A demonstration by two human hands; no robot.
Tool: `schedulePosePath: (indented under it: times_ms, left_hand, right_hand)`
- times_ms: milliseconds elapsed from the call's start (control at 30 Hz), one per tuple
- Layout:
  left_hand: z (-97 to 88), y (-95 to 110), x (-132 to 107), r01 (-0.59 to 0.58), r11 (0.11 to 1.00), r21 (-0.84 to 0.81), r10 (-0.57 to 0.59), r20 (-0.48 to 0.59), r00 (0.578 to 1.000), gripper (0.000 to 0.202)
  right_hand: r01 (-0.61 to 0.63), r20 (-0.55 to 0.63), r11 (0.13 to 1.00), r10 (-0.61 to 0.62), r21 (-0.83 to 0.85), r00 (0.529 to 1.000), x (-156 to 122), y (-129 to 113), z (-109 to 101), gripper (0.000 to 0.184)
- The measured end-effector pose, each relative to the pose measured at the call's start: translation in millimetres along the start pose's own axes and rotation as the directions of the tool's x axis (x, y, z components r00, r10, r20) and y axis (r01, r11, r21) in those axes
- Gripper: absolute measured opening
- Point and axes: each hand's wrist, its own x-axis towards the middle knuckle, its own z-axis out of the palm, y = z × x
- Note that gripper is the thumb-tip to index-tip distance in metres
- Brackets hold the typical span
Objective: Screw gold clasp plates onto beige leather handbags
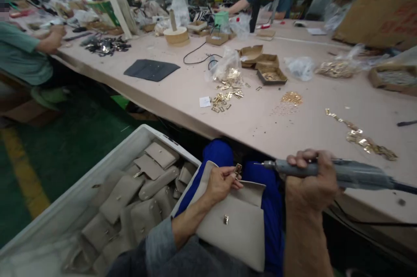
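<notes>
A beige handbag (241, 225) lies across my lap, with a small metal turn lock (226, 219) on its front. My left hand (222, 185) rests over the bag's upper part, thumb and fingers pinching a gold rectangular metal plate (238, 169) at the flap edge. Wrapped around a grey electric screwdriver (352, 174), my right hand (312, 175) holds it level beside the table edge. The tool's thin bit (259, 163) points left at the gold plate, with a gap between them.
A white bin (143, 131) of similar beige bags stands at my left. On the table (182, 90) are gold plates (224, 98), tiny gold parts (291, 98), a gold hardware row (365, 140), small cartons (272, 75) and a dark panel (151, 69). Co-workers (24, 51) sit around it.
</notes>
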Motion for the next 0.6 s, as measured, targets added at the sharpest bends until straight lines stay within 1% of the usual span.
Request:
schedulePosePath:
  times_ms: [67, 100, 200, 400, 600]
  left_hand:
    - [3.3, 1.2, -2.7, 0.023, 0.999, -0.033, -0.024, -0.017, 1.0, 0.054]
    - [5.0, 2.8, -4.1, 0.032, 0.999, -0.043, -0.033, -0.021, 0.999, 0.052]
    - [8.1, 8.3, -6.5, 0.045, 0.998, -0.051, -0.047, -0.027, 0.999, 0.044]
    - [7.2, 11.2, -6.3, 0.066, 0.997, -0.035, -0.068, -0.039, 0.997, 0.037]
    - [7.6, 11.5, -6.5, 0.072, 0.997, -0.024, -0.074, -0.048, 0.996, 0.028]
  right_hand:
    - [0.008, 0.033, 0.998, -0.006, -0.059, 0.999, -34.9, 12.1, 4.3, 0.02]
    - [0.017, 0.055, 0.996, -0.012, -0.085, 0.998, -47.8, 18.4, 5.8, 0.019]
    - [0.053, 0.117, 0.988, -0.036, -0.145, 0.992, -69.0, 33.7, 8.1, 0.019]
    - [0.107, 0.21, 0.977, -0.067, -0.185, 0.975, -74.4, 43.8, 8.0, 0.019]
    - [0.129, 0.241, 0.969, -0.076, -0.212, 0.968, -76.2, 49.3, 8.2, 0.017]
